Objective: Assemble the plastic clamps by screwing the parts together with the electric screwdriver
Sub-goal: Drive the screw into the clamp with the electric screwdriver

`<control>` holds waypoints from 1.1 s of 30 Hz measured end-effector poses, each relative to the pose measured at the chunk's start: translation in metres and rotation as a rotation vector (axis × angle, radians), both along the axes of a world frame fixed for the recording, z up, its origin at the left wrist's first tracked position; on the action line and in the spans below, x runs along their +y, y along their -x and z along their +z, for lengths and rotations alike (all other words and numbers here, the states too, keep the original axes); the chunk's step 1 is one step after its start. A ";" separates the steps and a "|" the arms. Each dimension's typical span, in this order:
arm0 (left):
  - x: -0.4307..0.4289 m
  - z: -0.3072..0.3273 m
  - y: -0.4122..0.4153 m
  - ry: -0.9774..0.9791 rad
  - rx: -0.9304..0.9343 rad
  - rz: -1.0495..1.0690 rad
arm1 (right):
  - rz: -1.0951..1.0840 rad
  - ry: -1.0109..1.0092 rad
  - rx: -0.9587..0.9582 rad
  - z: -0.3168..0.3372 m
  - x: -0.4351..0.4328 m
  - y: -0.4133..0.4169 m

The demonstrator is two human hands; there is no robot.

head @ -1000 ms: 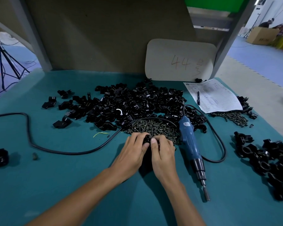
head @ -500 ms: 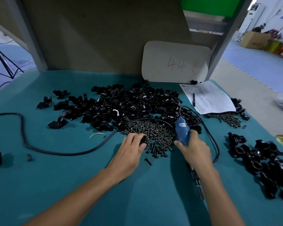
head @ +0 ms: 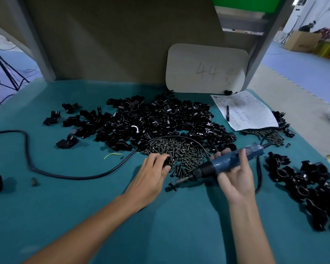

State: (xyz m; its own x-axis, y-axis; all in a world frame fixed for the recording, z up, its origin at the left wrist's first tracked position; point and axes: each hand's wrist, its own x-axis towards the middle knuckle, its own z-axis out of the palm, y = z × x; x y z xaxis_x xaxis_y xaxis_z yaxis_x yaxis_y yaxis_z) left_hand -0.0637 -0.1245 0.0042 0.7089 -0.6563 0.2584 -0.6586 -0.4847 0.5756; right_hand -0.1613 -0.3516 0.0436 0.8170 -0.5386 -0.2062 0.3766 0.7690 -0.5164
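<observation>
My left hand (head: 151, 176) holds a black plastic clamp (head: 168, 162) at the near edge of the screw pile (head: 179, 151). My right hand (head: 236, 176) grips the blue electric screwdriver (head: 229, 162), lifted off the table and lying almost level, its bit (head: 181, 181) pointing left towards the clamp. A single loose screw (head: 172, 185) lies on the mat just under the bit. Behind the screws spreads a large heap of black clamp parts (head: 156, 119).
The screwdriver's black cable (head: 27, 159) loops across the left of the green mat (head: 84, 216). Several black clamps (head: 312, 185) lie at the right edge. A paper form with a pen (head: 244, 111), a second small screw pile (head: 269, 135) and a white board (head: 206, 69) stand behind.
My right hand left the clamp, took the screwdriver from the table and lifted it, swinging its bit to the left. My left hand kept hold of the clamp.
</observation>
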 end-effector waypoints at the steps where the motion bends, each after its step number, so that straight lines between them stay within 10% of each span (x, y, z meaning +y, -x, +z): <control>1: 0.000 0.000 0.000 -0.003 -0.003 -0.004 | -0.005 -0.046 -0.042 -0.003 0.001 0.000; 33: 0.000 -0.003 -0.005 0.039 0.122 0.002 | 0.130 0.047 -0.204 -0.008 0.001 0.002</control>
State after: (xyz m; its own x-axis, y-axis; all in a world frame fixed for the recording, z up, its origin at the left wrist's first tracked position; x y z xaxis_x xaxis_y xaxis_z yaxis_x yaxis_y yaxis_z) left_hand -0.0592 -0.1242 0.0014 0.7381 -0.6458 0.1953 -0.5814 -0.4619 0.6698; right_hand -0.1637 -0.3502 0.0357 0.9023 -0.4312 -0.0071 0.3762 0.7951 -0.4758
